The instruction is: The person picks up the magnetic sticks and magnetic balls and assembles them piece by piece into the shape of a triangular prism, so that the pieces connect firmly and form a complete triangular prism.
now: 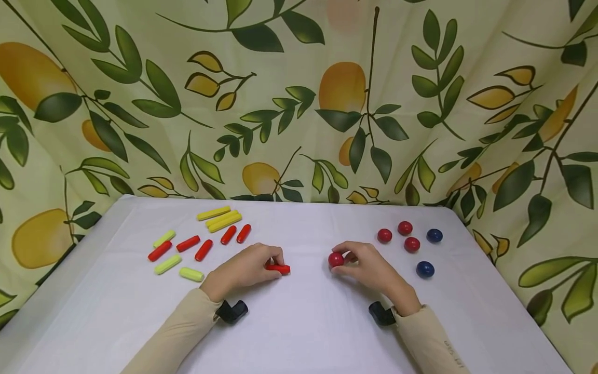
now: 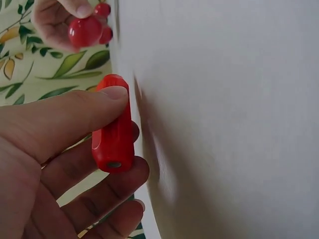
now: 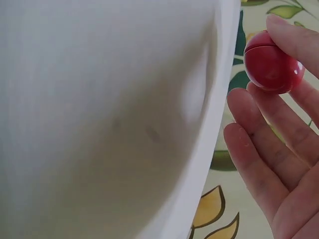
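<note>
My left hand [image 1: 252, 266] pinches a short red rod [image 1: 281, 269] just above the white cloth, left of the table's middle. In the left wrist view the thumb lies along the red rod [image 2: 113, 137], fingers behind it; a small grey spot shows on its near end. Across from it, my right hand [image 1: 366, 267] holds a shiny red ball [image 1: 335, 259] between thumb and fingers. The right wrist view shows a thin seam on the red ball [image 3: 271, 64], with the lower fingers lying loose below it. The rod and the ball are apart.
On the left lie several yellow rods [image 1: 224, 221], red rods [image 1: 203, 250] and light green rods [image 1: 167, 264]. To the right are 3 red balls [image 1: 412, 244] and 2 blue balls [image 1: 425, 269]. A leaf-patterned curtain [image 1: 280, 62] hangs behind the white-covered table [image 1: 303, 327].
</note>
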`<state>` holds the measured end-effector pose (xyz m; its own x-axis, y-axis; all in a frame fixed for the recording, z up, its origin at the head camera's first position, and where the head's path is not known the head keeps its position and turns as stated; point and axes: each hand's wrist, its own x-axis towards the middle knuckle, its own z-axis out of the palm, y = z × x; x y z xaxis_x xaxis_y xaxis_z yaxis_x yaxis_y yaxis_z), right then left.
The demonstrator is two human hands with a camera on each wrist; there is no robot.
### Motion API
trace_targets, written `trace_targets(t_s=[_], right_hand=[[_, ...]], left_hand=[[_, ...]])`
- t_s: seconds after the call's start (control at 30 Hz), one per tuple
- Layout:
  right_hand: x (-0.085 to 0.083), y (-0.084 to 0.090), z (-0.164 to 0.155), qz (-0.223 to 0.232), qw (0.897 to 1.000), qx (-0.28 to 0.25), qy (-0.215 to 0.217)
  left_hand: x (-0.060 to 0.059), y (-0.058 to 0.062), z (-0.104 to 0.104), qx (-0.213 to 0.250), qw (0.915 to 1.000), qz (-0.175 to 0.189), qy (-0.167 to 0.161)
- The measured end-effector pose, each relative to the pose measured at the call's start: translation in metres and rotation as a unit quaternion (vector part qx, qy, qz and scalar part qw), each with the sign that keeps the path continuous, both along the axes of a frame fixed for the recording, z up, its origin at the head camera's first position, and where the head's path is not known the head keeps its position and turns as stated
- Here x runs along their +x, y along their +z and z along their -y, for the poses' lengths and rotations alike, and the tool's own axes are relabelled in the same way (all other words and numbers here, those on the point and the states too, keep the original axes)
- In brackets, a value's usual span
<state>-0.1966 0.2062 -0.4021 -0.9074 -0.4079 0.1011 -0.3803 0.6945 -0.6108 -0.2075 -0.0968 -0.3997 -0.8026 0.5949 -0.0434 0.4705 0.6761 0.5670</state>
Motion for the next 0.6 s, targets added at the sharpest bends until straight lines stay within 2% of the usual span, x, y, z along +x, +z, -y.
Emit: trace_targets(t_s=[0.2,0.6], right_hand=[[0.004,0.001,0.01,0.011,1.0,0.016,0.01],[0.012,0.002,0.027,0.031,0.999,0.019,0.035]], left_hand=[[0.005,0.002,-0.007,-0.002,0.9996,-0.02,-0.019],[0.013,0.004,-0.018,0.006,0.9988,-0.038,-0.029]])
